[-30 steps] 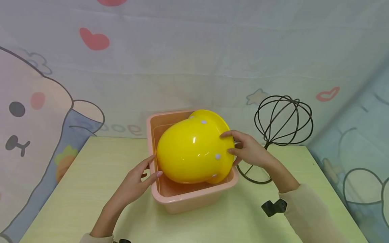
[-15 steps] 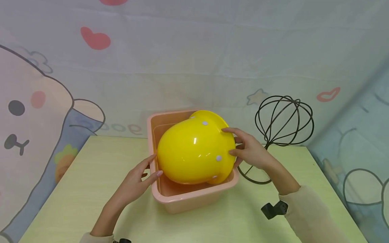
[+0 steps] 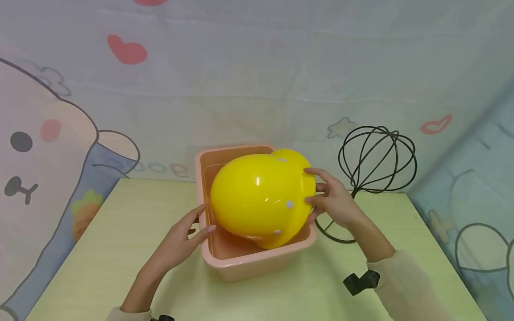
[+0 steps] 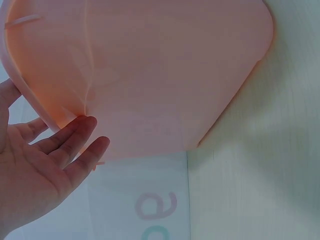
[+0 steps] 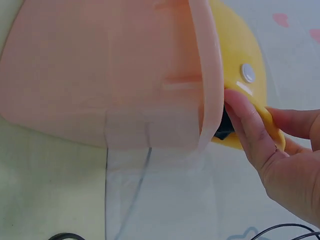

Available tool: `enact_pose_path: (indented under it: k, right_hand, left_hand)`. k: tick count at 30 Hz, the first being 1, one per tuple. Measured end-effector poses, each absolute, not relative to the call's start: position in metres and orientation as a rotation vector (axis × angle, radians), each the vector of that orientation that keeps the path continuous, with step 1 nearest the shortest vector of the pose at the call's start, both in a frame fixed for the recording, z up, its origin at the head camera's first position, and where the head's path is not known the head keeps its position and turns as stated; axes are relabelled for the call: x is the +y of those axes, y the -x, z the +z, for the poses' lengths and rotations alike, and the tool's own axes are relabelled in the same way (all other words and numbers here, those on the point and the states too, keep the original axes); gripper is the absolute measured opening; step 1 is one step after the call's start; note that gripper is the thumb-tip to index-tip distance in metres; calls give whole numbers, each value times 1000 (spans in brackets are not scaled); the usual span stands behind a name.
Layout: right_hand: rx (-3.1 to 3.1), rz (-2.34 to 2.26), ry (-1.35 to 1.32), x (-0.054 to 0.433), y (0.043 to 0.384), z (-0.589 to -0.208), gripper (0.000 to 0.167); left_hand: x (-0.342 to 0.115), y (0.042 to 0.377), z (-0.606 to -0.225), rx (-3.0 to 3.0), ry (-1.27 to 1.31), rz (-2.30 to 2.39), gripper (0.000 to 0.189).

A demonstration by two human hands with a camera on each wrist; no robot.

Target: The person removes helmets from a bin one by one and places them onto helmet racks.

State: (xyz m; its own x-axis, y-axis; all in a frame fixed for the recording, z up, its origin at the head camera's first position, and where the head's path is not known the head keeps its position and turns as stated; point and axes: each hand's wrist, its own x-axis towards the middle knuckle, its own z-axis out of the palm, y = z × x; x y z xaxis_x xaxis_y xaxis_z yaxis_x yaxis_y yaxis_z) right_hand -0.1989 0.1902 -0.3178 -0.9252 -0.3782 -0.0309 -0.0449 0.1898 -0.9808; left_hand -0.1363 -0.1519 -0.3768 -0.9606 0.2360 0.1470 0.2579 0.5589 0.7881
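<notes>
A glossy yellow hard hat [image 3: 257,191] with pale round studs lies on its side in a pink plastic basin [image 3: 257,257], its crown to the left and its brim to the right. My right hand [image 3: 335,198] grips the brim at its right end; in the right wrist view the brim [image 5: 272,125] runs between thumb and fingers, with something black showing inside the hat. At the basin's left rim, my left hand [image 3: 180,236] holds on with thumb and index finger over the edge. Its other fingers [image 4: 82,125] lie against the outside wall in the left wrist view.
Behind the basin on the right stands a dark wire rack [image 3: 377,160], a round cage on a ring base. The pale wooden table [image 3: 132,223] ends at a printed cloth backdrop [image 3: 241,80].
The hard hat has turned in the basin and shifted slightly right, its brim's bill now pointing at my right hand. That hand moved a little right with it; my left hand stays put.
</notes>
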Motion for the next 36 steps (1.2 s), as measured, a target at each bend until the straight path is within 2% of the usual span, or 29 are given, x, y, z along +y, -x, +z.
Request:
enact_pose_path:
  k: [6, 16, 36]
  right_hand:
    - [2144, -1888, 304, 193, 197, -322, 78]
    - [2103, -1878, 272, 196, 199, -322, 61]
    - [1949, -2045, 299, 198, 191, -325, 60]
  left_hand:
    - [-153, 136, -376, -2746, 439, -1393, 63]
    - [-152, 135, -377, -2754, 424, -1403, 64]
    - [-151, 135, -376, -2770, 422, -1425, 65]
